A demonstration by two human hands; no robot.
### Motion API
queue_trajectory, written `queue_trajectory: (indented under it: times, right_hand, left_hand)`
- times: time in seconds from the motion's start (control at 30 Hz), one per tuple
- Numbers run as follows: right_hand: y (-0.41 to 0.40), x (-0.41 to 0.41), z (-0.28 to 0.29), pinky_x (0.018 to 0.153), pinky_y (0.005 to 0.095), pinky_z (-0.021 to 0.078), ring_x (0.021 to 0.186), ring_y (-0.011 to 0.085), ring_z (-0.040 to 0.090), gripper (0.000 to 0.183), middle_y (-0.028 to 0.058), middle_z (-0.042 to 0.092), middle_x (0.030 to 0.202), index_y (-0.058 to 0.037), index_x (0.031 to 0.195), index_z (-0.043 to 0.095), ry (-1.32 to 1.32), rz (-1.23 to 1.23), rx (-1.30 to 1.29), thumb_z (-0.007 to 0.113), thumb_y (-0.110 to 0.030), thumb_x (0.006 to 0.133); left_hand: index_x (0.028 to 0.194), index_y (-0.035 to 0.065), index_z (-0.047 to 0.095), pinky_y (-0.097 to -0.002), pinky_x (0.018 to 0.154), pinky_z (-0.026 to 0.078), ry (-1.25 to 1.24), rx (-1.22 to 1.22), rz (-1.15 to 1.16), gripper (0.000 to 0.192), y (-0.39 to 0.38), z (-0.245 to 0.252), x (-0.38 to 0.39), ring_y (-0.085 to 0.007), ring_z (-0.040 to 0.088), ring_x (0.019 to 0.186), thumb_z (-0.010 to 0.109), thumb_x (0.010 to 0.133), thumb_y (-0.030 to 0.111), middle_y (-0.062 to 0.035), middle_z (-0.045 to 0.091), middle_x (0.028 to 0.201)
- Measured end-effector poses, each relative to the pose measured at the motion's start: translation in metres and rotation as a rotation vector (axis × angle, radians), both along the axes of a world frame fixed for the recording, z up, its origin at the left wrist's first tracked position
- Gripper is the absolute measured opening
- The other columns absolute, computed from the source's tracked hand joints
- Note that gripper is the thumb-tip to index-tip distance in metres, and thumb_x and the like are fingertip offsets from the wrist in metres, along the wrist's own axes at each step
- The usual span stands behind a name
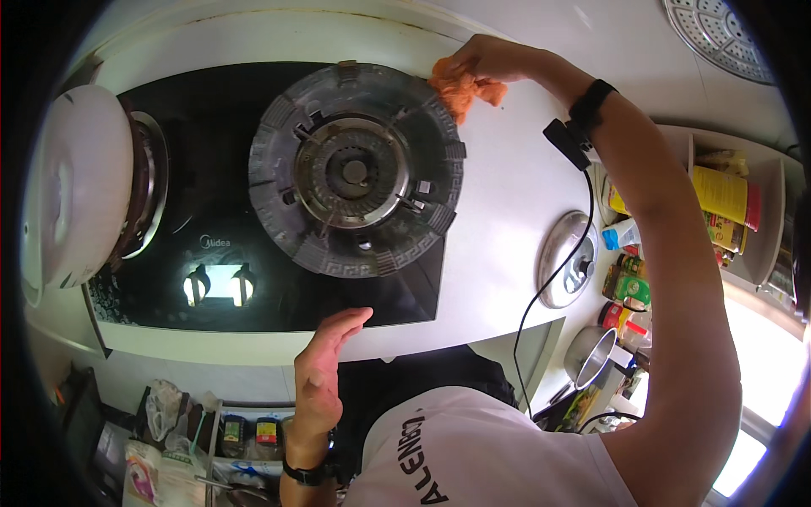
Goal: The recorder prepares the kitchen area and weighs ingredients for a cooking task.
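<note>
An orange cloth [457,92] is bunched under my right hand [485,60], whose fingers press it onto the white countertop [494,190] behind the stove's right rear edge, close beside the burner's grate ring. My left hand [329,374] hovers empty near the front edge of the black glass gas stove [209,158], fingers held together and slightly bent. A round metal pan-support ring [355,253] surrounds the right burner [353,172]. Two control knobs [219,285] sit at the stove's front left.
A pale pot [89,184] covers the left burner. A metal lid [567,260] lies on the counter's right part, with a black cable from my right wrist passing over it. Bottles and a saucepan [589,358] stand farther right. A perforated steamer plate [722,38] is at upper right.
</note>
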State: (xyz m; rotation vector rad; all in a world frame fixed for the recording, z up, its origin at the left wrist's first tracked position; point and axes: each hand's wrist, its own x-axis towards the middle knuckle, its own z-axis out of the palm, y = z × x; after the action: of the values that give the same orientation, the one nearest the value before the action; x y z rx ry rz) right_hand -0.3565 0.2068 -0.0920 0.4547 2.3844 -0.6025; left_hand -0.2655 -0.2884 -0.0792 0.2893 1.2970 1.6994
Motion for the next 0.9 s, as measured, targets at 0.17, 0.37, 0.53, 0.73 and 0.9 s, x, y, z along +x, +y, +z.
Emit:
queue_trajectory:
  times: [0.17, 0.37, 0.53, 0.73, 0.9]
  right_hand:
    - [0.023, 0.017, 0.022, 0.087, 0.0301, 0.0579, 0.091, 0.0235, 0.069, 0.047, 0.0106, 0.073, 0.104, -0.0047, 0.121, 0.069, 0.424, -0.142, -0.148, 0.058, 0.009, 0.078]
    - [0.018, -0.028, -0.049, 0.079, 0.0238, 0.0585, 0.088, 0.0214, 0.068, 0.047, 0.0104, 0.073, 0.104, -0.009, 0.125, 0.068, 0.503, 0.33, -0.059, 0.055, 0.005, 0.082]
    - [0.007, 0.018, -0.045, 0.088, 0.0361, 0.0536, 0.096, 0.0231, 0.067, 0.043, 0.0118, 0.071, 0.111, -0.012, 0.123, 0.069, 0.386, 0.347, 0.098, 0.057, 0.0, 0.084]
    - [0.065, 0.086, 0.009, 0.096, 0.0371, 0.0526, 0.107, 0.0231, 0.065, 0.044, 0.0112, 0.067, 0.122, -0.0051, 0.127, 0.065, 0.363, -0.002, -0.174, 0.052, 0.006, 0.087]
    - [0.085, 0.1, 0.008, 0.099, 0.0339, 0.0504, 0.109, 0.0208, 0.064, 0.04, 0.0086, 0.067, 0.123, 0.0, 0.126, 0.064, 0.498, -0.406, -0.175, 0.049, 0.002, 0.089]
  left_hand:
    - [0.131, -0.0101, 0.055, -0.0407, 0.11, 0.037, 0.006, -0.036, -0.043, 0.106, 0.012, 0.001, 0.021, -0.0287, 0.052, 0.128, 0.03, 0.088, 0.084, -0.021, 0.057, 0.133]
    - [0.131, -0.0103, 0.055, -0.0411, 0.11, 0.037, 0.021, -0.022, -0.065, 0.109, 0.036, -0.006, 0.036, -0.0294, 0.053, 0.128, 0.028, 0.087, 0.086, -0.022, 0.057, 0.134]
    - [0.132, -0.0104, 0.054, -0.0415, 0.11, 0.037, 0.032, -0.004, -0.063, 0.109, 0.039, -0.006, 0.045, -0.0297, 0.052, 0.128, 0.027, 0.087, 0.085, -0.0223, 0.056, 0.134]
    - [0.132, -0.0096, 0.054, -0.0413, 0.11, 0.037, 0.02, -0.019, -0.092, 0.106, 0.043, -0.005, 0.051, -0.0297, 0.052, 0.129, 0.028, 0.088, 0.084, -0.0216, 0.057, 0.135]
    - [0.132, -0.0095, 0.054, -0.0412, 0.11, 0.037, 0.019, -0.026, -0.101, 0.106, 0.051, -0.002, 0.05, -0.0293, 0.052, 0.129, 0.028, 0.088, 0.084, -0.0212, 0.057, 0.134]
